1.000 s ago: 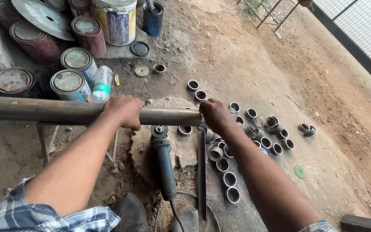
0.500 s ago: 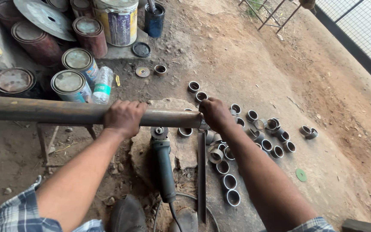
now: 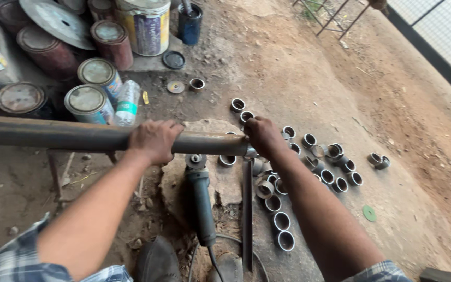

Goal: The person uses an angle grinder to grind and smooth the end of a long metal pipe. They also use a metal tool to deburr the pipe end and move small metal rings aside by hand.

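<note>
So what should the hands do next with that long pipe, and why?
Probably hold the pipe steady and free the right hand to pick up the grinder. The left hand already grips the pipe, the right hand sits at its cut end, the grinder lies just below, and many short cut rings lie nearby.

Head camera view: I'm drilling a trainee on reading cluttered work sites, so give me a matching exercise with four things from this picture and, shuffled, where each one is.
Things:
1. left hand
2. right hand
3. angle grinder
4. green disc

Places:
A. alone on the dirt, right of the cut rings
B. at the cut end of the steel pipe
C. on the ground below the pipe, cable trailing towards the camera
D. wrapped over the pipe, further back from its end

Pairs: 1-D, 2-B, 3-C, 4-A
</note>
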